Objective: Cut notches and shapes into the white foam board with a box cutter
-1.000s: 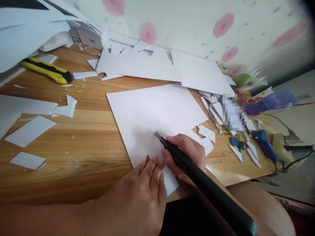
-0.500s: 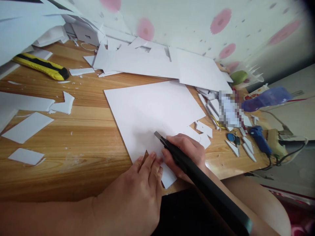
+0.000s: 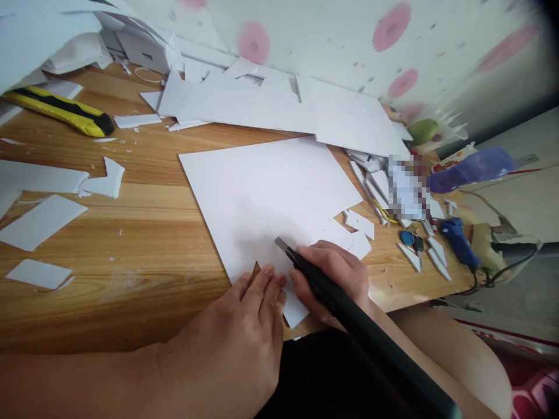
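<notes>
A large white board (image 3: 262,186) lies flat on the wooden table in front of me. My left hand (image 3: 248,326) rests on its near corner, fingers stretched out and lying on the surface. By these fingers shows a small brown pointed patch (image 3: 254,270); whether it is a gap in the board or a separate piece, I cannot tell. My right hand (image 3: 336,273) is closed around a black utility knife (image 3: 349,323), its blade extended just above or on the board beyond my left fingertips. Whether the blade touches is unclear.
White board offcuts (image 3: 43,221) lie at left, near a yellow-and-black utility knife (image 3: 61,110). More white panels (image 3: 236,105) lean along the wall. To the right are small scraps (image 3: 360,224), keys (image 3: 408,238), a blue glue gun (image 3: 458,241) with cord, and a purple bottle (image 3: 474,169).
The whole view has shifted slightly, so the table things appear a little further left and up. Both hands keep nearly the same pose; the knife stays in my right hand.
</notes>
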The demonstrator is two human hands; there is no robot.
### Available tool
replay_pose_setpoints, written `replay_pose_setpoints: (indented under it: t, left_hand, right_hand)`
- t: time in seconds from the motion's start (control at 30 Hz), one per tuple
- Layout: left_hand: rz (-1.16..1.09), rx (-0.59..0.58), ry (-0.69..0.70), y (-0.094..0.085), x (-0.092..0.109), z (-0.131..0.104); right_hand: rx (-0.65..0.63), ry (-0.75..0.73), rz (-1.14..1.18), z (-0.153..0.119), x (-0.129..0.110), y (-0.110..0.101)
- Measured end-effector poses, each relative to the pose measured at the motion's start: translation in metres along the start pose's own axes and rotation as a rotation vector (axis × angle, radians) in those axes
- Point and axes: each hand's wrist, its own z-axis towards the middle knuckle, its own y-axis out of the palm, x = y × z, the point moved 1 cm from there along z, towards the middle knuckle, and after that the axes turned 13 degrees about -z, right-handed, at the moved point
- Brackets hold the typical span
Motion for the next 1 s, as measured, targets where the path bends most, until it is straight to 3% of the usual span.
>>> replay_pose_setpoints:
  t: [0.23, 1.0]
  left_hand:
    - [-0.007, -0.035, -0.011, 0.000, 0.002, -0.003]
    - [0.020, 0.005, 0.015, 0.005, 0.002, -0.003]
  right_hand:
    - [0.019, -0.033, 0.008, -0.006, 0.003, -0.001]
    - [0.043, -0.073, -0.070, -0.024, -0.007, -0.014]
